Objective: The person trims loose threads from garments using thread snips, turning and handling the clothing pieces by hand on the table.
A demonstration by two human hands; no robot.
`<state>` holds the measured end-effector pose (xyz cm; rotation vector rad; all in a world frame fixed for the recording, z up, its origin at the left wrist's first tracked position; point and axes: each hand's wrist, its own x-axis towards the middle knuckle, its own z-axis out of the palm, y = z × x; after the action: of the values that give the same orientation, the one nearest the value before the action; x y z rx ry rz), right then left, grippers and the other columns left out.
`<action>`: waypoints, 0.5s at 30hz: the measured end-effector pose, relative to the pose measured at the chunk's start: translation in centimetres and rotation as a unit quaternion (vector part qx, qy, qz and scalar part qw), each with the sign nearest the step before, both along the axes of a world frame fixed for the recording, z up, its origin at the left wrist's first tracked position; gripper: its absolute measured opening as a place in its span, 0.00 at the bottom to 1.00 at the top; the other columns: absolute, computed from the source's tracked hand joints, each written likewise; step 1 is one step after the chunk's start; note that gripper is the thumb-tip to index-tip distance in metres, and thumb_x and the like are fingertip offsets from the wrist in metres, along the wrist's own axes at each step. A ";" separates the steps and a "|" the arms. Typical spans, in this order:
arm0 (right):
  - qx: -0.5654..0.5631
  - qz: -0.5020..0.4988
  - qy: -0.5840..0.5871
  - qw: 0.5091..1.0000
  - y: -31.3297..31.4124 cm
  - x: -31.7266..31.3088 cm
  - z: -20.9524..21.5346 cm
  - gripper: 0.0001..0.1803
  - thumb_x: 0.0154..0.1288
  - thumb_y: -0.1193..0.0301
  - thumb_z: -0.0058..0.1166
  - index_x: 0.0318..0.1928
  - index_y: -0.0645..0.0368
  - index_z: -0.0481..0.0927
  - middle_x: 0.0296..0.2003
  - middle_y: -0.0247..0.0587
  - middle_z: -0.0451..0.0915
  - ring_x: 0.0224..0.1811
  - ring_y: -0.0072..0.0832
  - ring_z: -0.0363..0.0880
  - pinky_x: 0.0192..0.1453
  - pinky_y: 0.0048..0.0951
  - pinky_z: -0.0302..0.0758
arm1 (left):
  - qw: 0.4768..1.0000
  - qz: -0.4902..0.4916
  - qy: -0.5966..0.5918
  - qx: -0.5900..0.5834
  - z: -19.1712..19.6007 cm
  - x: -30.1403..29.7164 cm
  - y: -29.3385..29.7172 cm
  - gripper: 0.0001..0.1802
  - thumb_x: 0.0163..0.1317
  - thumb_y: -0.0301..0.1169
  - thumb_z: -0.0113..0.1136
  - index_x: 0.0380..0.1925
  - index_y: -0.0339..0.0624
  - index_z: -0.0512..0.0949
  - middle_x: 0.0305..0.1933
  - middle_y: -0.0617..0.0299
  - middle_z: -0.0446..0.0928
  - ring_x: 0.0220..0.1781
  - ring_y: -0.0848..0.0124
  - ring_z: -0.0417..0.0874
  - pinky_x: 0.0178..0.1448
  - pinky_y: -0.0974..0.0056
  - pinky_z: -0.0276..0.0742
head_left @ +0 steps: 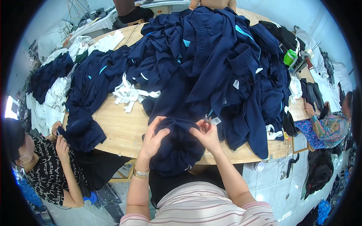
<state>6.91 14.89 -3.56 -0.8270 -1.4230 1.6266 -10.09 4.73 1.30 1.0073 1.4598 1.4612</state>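
Navy garment [175, 148], one, clamped in left fingers [162, 133], right fingers [197, 133]; one wristwatch [140, 173].

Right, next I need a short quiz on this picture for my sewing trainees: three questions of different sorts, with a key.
1. Multiple choice. What colour is the garment held between the person's left hand and right hand?
A) white
B) navy
C) green

2. True or false. In the picture, the green container is to the right of the big garment pile.

3. Fill in the gap. The person wears a metal-looking band on the ____ wrist.

Key: 1. B; 2. True; 3. left.
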 end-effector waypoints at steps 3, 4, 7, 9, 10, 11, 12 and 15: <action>0.011 0.019 -0.053 0.998 -0.2 -0.4 -0.5 0.13 0.51 0.69 0.65 0.24 0.62 0.75 0.16 0.21 0.66 0.18 0.08 0.57 0.24 0.15 0.55 | 0.993 0.025 0.117 -0.002 0.7 -0.1 0.1 0.17 0.57 0.32 0.61 0.43 0.34 0.73 0.41 0.56 0.77 0.46 0.71 0.76 0.52 0.68 0.69; 0.023 0.016 -0.067 0.997 -0.3 -0.5 -0.8 0.13 0.51 0.68 0.65 0.24 0.62 0.74 0.15 0.21 0.65 0.18 0.09 0.56 0.23 0.16 0.54 | 0.968 0.055 0.242 -0.042 1.7 0.3 0.2 0.16 0.55 0.31 0.63 0.42 0.36 0.75 0.41 0.52 0.76 0.46 0.62 0.77 0.51 0.65 0.71; 0.032 0.001 -0.067 0.997 -0.7 -1.0 -1.2 0.14 0.51 0.68 0.65 0.23 0.61 0.73 0.15 0.21 0.64 0.17 0.09 0.55 0.23 0.16 0.53 | 0.878 0.149 0.453 -0.048 0.3 0.4 0.4 0.15 0.52 0.28 0.64 0.41 0.37 0.76 0.42 0.48 0.73 0.49 0.54 0.74 0.53 0.59 0.70; 0.027 -0.004 -0.071 0.997 -1.0 -1.0 -0.8 0.14 0.51 0.68 0.65 0.23 0.61 0.73 0.15 0.22 0.64 0.18 0.09 0.56 0.23 0.16 0.54 | 0.834 0.173 0.523 -0.018 -0.1 0.8 0.5 0.17 0.50 0.26 0.65 0.41 0.38 0.76 0.43 0.49 0.71 0.50 0.53 0.72 0.54 0.56 0.68; 0.024 -0.009 -0.075 0.997 -1.1 -1.0 -0.8 0.14 0.51 0.67 0.65 0.23 0.61 0.72 0.16 0.22 0.65 0.18 0.09 0.57 0.24 0.15 0.54 | 0.829 0.202 0.521 0.019 0.2 1.4 0.5 0.17 0.50 0.26 0.65 0.41 0.38 0.76 0.44 0.48 0.71 0.51 0.53 0.71 0.55 0.55 0.67; -0.009 -0.001 -0.082 0.997 -0.9 -1.0 -1.0 0.14 0.50 0.69 0.67 0.27 0.60 0.72 0.21 0.24 0.67 0.24 0.11 0.63 0.30 0.16 0.61 | 0.823 0.231 0.516 0.056 0.4 2.0 0.5 0.17 0.50 0.26 0.65 0.41 0.39 0.76 0.45 0.48 0.70 0.51 0.53 0.70 0.56 0.54 0.65; -0.043 0.007 -0.091 0.995 -0.8 -0.7 -1.1 0.15 0.49 0.71 0.68 0.30 0.60 0.72 0.26 0.27 0.70 0.30 0.12 0.68 0.36 0.16 0.67 | 0.830 0.228 0.504 0.074 0.5 2.7 0.3 0.16 0.49 0.26 0.67 0.39 0.38 0.76 0.42 0.50 0.72 0.47 0.55 0.73 0.50 0.56 0.69; -0.089 -0.033 -0.044 0.995 0.0 -0.8 -1.1 0.14 0.49 0.74 0.67 0.31 0.59 0.72 0.26 0.26 0.71 0.29 0.13 0.68 0.35 0.16 0.65 | 0.903 0.153 0.395 0.069 1.0 4.3 -0.2 0.15 0.45 0.30 0.72 0.29 0.38 0.75 0.27 0.59 0.74 0.26 0.65 0.76 0.30 0.65 0.73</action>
<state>6.14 14.92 -4.62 -1.0469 -1.3093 1.7022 -5.76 4.48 2.27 1.6386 2.1846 1.4486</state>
